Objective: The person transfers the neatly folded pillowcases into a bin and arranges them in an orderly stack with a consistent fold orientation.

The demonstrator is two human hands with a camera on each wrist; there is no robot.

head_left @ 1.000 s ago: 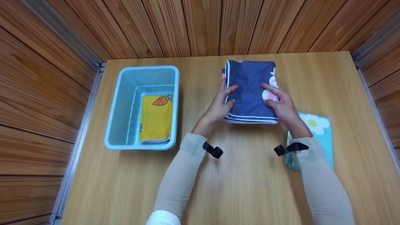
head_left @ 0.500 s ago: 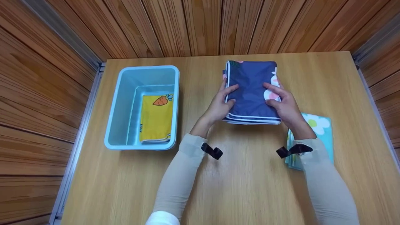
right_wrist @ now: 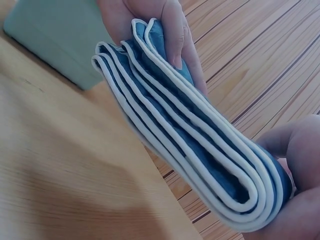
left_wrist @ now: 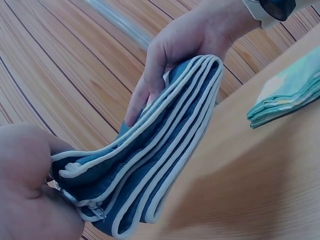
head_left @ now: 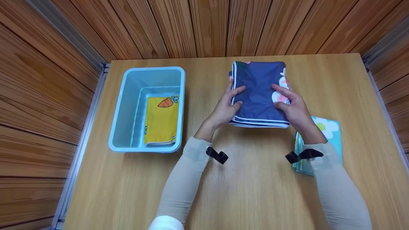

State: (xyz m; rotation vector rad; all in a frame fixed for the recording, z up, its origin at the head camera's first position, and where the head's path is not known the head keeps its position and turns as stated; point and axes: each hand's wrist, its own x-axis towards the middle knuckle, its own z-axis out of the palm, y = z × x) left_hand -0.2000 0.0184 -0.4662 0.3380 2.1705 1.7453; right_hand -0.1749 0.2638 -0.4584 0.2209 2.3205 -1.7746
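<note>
A folded navy cloth [head_left: 258,92] with white piping and a pink-and-white print is held up between both hands. On its left edge, my left hand [head_left: 223,105] grips it, thumb and index finger on top and the other fingers going under. The right hand [head_left: 292,107] holds the opposite edge the same way, over the print. Several stacked layers of the navy cloth [left_wrist: 145,150] show edge-on in the left wrist view, raised over the table. In the right wrist view the folded layers [right_wrist: 190,135] bend round in a loop near the right hand [right_wrist: 300,175].
A light blue plastic tub [head_left: 127,105] stands at the left with a folded yellow cloth [head_left: 161,124] printed with a carrot inside. At the right lies a folded teal cloth [head_left: 334,137] with a white flower, partly behind the right forearm. Wood-panel walls [head_left: 211,28] border the table.
The right hand has shifted slightly to the right, and the navy cloth's right edge has come with it. My left hand has hardly moved, and both hands keep their hold.
</note>
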